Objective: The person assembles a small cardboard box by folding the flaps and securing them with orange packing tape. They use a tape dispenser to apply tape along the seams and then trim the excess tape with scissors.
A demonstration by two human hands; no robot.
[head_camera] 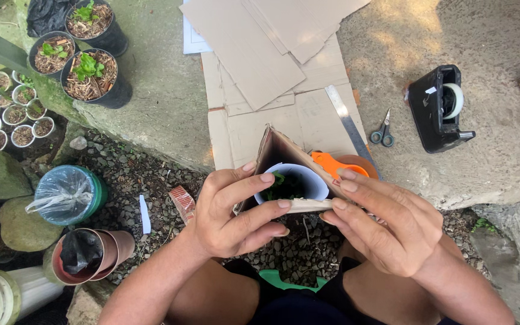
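In the head view, the left hand and right hand both clamp a folded cardboard sleeve wrapped around a white cup holding a green seedling. Scissors and a black tape dispenser lie on the concrete slab at two o'clock.

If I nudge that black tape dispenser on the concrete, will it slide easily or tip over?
The tape dispenser looks blocky and broad-based, so it is probably heavy for its size and unlikely to tip. It lies on rough concrete, so it would likely drag rather than slide freely. Its hard shell looks stiff, not fragile.
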